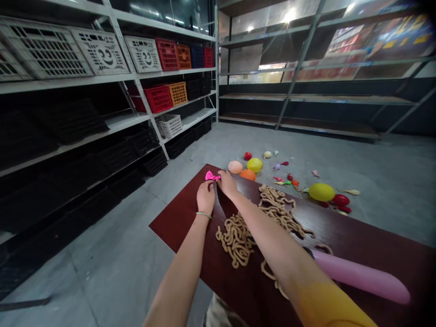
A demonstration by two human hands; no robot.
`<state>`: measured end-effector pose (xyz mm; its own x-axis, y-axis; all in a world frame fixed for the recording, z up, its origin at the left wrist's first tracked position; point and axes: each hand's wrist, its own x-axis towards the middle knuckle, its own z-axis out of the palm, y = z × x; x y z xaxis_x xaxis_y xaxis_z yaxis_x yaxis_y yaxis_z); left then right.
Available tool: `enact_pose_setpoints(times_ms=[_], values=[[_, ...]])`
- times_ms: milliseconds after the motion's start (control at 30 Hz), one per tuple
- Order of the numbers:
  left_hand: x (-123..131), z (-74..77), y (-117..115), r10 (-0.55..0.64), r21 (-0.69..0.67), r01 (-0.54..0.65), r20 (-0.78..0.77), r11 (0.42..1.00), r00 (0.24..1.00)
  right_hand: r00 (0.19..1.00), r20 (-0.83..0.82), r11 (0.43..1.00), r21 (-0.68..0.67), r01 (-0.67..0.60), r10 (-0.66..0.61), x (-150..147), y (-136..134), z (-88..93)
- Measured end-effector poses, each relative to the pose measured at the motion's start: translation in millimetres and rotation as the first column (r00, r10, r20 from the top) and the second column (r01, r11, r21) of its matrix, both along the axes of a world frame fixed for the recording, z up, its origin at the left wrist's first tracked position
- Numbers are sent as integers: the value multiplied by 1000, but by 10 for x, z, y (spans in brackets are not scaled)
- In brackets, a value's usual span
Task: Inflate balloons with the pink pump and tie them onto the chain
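Observation:
A limp bright pink balloon is between my two hands over the far left part of the dark red-brown table. My left hand, with a thin band at the wrist, is closed with its fingertips at the balloon's near edge. From the right, my right hand pinches the balloon's narrow end. My fingers partly hide that end. Nearer me lies a heap of beige, wavy cord-like pieces, with a second heap beyond my right forearm.
A long pink tube with a dark end lies at the table's right. Inflated balloons, such as a yellow one and an orange one, lie on the floor among several limp ones. Shelves with crates stand at left; more shelving stands behind.

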<state>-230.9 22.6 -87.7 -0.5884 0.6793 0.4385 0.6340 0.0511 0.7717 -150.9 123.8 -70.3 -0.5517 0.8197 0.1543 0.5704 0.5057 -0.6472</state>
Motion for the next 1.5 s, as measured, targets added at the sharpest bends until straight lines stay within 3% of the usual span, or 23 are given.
enact_pose_setpoints(times_ms=[133, 233, 433, 533, 667, 800, 900, 1067, 1167, 1300, 1400, 1500], values=[[-3, 9, 2, 2, 1, -2, -9, 1000, 1000, 1000, 11, 999, -36, 12, -12, 12, 19, 24], [-5, 51, -11, -23, -6, 23, -24, 1000, 999, 1000, -14, 998, -63, -20, 19, 224, -36, 107], [190, 143, -84, -173, 29, 174, -14, 984, 985, 993, -115, 995, -95, -41, 30, 1279, -284, 536], [530, 284, -122, -337, 73, 336, 1, 939, 941, 983, -181, 991, -122, -48, 25, 1926, -454, 782], [1205, 647, -168, -593, 102, 588, 37, 803, 804, 954, -298, 990, -119, -75, 36, 2637, -643, 960], [1905, 907, -120, -696, 213, 673, 372, 708, 614, 926, -375, 996, -91, -2, -32, 3142, -757, 956], [2326, 890, -38, -701, 231, 721, 544, 653, 461, 898, -430, 991, -128, 37, -89, 3425, -833, 899], [2678, 707, -24, -666, 139, 808, 654, 572, 359, 814, -558, 971, -238, 30, -162, 3672, -949, 768], [2680, 642, -83, -643, 88, 857, 700, 507, 309, 765, -603, 963, -255, 83, -226, 3686, -984, 685], [2616, 618, -139, -609, 68, 896, 755, 439, 241, 761, -598, 967, -188, 172, -252, 3657, -1019, 621], [2622, 621, -164, -534, 78, 894, 823, 441, 192, 807, -550, 975, -68, 212, -214, 3623, -1079, 610], [2657, 641, -193, -456, 152, 844, 882, 514, 118, 876, -465, 961, 162, 226, -128, 3570, -1166, 605]])
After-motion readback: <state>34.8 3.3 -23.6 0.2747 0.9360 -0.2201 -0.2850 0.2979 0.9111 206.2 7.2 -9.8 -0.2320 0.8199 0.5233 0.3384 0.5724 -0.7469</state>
